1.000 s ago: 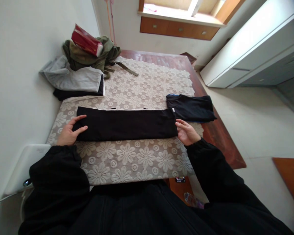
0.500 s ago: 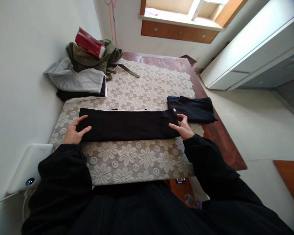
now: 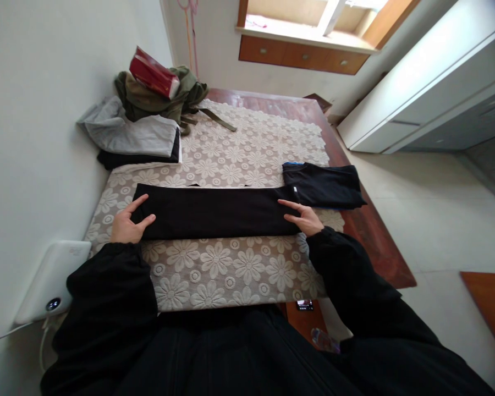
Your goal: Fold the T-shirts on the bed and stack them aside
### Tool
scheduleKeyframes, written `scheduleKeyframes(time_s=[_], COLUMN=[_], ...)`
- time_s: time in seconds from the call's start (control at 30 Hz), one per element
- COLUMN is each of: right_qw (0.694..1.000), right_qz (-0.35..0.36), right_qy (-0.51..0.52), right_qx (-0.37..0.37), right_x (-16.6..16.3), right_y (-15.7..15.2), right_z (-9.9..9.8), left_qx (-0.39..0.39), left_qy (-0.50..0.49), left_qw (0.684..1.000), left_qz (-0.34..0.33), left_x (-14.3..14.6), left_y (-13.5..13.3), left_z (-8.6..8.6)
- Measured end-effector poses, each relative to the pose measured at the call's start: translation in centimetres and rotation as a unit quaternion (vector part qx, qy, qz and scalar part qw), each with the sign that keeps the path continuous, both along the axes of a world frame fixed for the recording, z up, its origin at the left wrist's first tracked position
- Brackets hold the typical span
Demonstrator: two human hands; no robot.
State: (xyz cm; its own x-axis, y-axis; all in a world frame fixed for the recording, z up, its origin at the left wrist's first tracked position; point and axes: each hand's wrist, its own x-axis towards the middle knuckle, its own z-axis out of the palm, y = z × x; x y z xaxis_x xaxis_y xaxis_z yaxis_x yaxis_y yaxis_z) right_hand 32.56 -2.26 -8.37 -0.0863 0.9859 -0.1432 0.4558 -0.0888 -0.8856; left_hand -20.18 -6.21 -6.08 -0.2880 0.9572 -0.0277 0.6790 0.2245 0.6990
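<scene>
A black garment (image 3: 214,212), folded into a long flat strip, lies across the tablecloth in front of me. My left hand (image 3: 127,222) rests at its left end, with thumb and forefinger spread apart on the cloth. At the right end, my right hand (image 3: 304,218) lies on top with its fingers stretched out and apart. A small white tag (image 3: 295,189) shows at the strip's far right corner. Just beyond my right hand is another folded dark garment (image 3: 324,185) with a bit of blue at its edge.
A flower-patterned tablecloth (image 3: 247,269) covers most of the wooden table (image 3: 379,247). Grey folded clothes (image 3: 136,135), a green backpack (image 3: 148,102) and a red pack (image 3: 153,72) are piled by the left wall. A white device (image 3: 53,280) with a cable sits near my left sleeve.
My right hand has shifted from gripping the garment's right edge to lying on top, fingers extended leftward. My left hand stays at the left end.
</scene>
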Motion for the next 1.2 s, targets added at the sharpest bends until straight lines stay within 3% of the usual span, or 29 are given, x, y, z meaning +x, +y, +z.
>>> scheduleKeyframes(time_s=[0.17,0.63,0.83,0.97,1.1,1.2], right_qw=[0.997,0.994,0.979,0.935,0.890,0.860], right_qz=[0.020,0.058,0.057,0.018,0.179,0.274], right_qy=[-0.049,-0.078,-0.167,-0.266,-0.320,-0.358], right_qx=[0.051,0.052,0.101,0.235,0.270,0.238], right_x=[0.1,0.2,0.9,-0.9,-5.1,-7.5], right_y=[-0.1,-0.5,-0.7,-0.8,0.4,1.7], right_z=[0.4,-0.2,1.2,3.5,4.4,2.9], left_qx=[-0.001,-0.002,-0.012,0.044,0.072,0.066], left_qy=[0.022,0.088,0.176,0.177,0.177,0.213], left_qw=[1.000,0.996,0.984,0.982,0.960,0.935], left_qz=[-0.008,-0.013,-0.025,-0.055,-0.207,-0.275], left_x=[-0.1,-0.1,-0.1,3.0,9.0,12.7], left_y=[-0.5,-0.8,-1.2,-0.6,1.3,2.5], left_z=[0.5,0.1,0.5,1.3,1.3,0.1])
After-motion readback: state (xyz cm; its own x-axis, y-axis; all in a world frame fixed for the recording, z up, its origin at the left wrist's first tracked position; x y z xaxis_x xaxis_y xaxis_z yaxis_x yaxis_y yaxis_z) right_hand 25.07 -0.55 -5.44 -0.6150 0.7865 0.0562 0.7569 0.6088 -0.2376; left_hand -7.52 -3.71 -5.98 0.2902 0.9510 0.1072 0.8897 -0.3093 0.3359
